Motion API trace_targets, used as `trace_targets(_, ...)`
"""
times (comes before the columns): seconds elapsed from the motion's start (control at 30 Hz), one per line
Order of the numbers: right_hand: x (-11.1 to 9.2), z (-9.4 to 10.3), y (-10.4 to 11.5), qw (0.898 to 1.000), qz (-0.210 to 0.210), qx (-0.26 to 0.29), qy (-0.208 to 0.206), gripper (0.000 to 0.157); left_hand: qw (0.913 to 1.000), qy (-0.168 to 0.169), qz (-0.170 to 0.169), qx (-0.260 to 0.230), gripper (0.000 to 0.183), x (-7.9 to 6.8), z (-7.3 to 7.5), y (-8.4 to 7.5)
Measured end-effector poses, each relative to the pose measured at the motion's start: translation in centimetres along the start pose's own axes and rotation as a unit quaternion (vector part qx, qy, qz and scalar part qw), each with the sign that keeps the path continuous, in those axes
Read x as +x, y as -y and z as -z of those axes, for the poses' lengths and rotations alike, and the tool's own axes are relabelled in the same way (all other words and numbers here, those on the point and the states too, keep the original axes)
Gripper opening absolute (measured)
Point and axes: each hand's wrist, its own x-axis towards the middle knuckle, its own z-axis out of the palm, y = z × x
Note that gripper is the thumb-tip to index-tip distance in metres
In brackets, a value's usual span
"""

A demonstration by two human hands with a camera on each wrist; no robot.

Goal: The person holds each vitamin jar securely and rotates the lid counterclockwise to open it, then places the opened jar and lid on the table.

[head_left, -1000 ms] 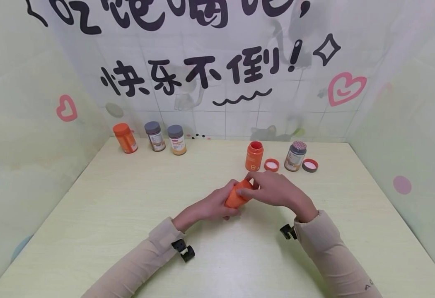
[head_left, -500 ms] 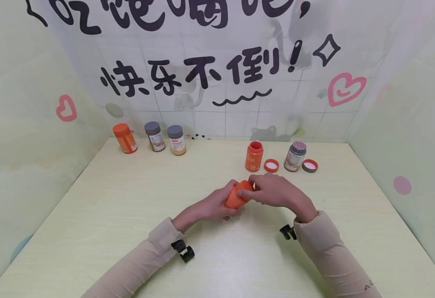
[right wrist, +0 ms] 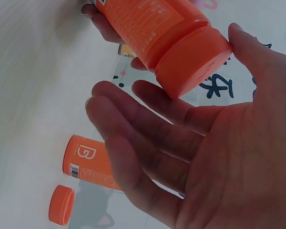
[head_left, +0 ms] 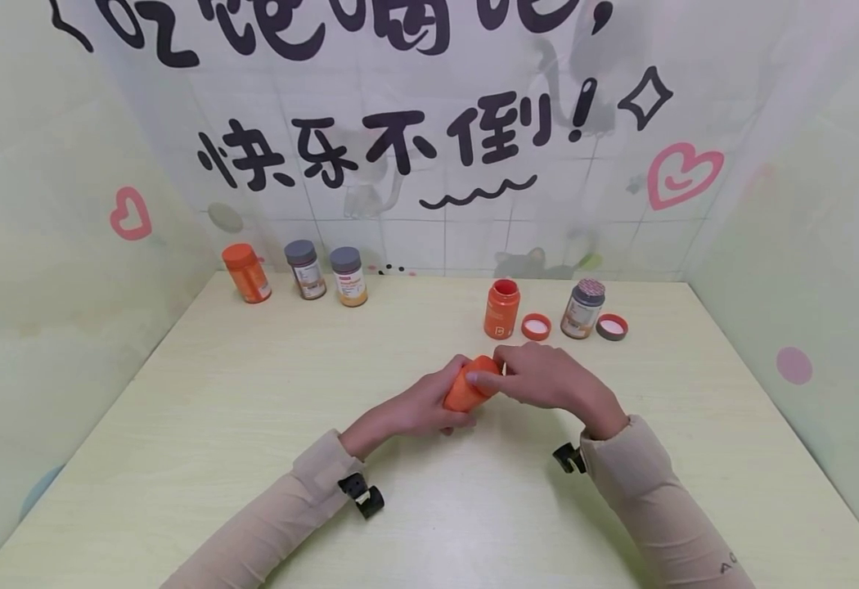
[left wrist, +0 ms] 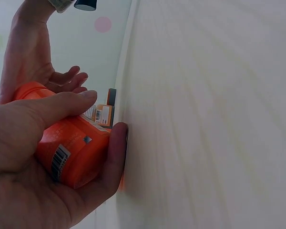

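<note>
My left hand (head_left: 429, 405) grips an orange plastic pill bottle (left wrist: 81, 152) around its body, tilted above the table with its capped end toward the right. In the left wrist view, the thumb lies along the bottle's side and a finger curls under its base. My right hand (head_left: 547, 375) has its thumb and index finger on opposite edges of the ridged orange screw cap (right wrist: 195, 62), pinching it. The other right fingers are half bent, away from the bottle. The cap sits on the bottle's neck.
Behind the hands stand an uncapped orange bottle (head_left: 501, 315) beside its cap (head_left: 536, 328) and a grey-necked bottle (head_left: 582, 315) beside its cap (head_left: 612, 327). At back left stand a capped orange bottle (head_left: 248, 274) and two grey-capped bottles, one white-labelled (head_left: 350, 278). Walls enclose the table (head_left: 216, 450).
The right hand's fingers have shifted slightly around the cap, the index finger drawing back a little. The left hand and the bottle stay in place.
</note>
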Motion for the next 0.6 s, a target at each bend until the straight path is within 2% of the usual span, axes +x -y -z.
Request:
trace_targets(0.27, 0.21, -0.09, 0.10, 1.000, 0.013, 0.016, 0.012, 0.042, 1.0000, 0.003, 0.001, -0.004, 0.056, -0.02, -0.02, 0.03)
trace_targets(0.5, 0.15, -0.06, 0.10, 1.000, 0.015, 0.007, -0.003, 0.055, 1.0000, 0.002, 0.001, -0.004, 0.057, -0.09, 0.00, 0.00)
trace_targets(0.6, 0.05, -0.01, 0.00, 1.000, 0.008, 0.001, -0.013, 0.055, 1.0000, 0.002, -0.003, -0.005, 0.056, -0.07, 0.01, -0.04)
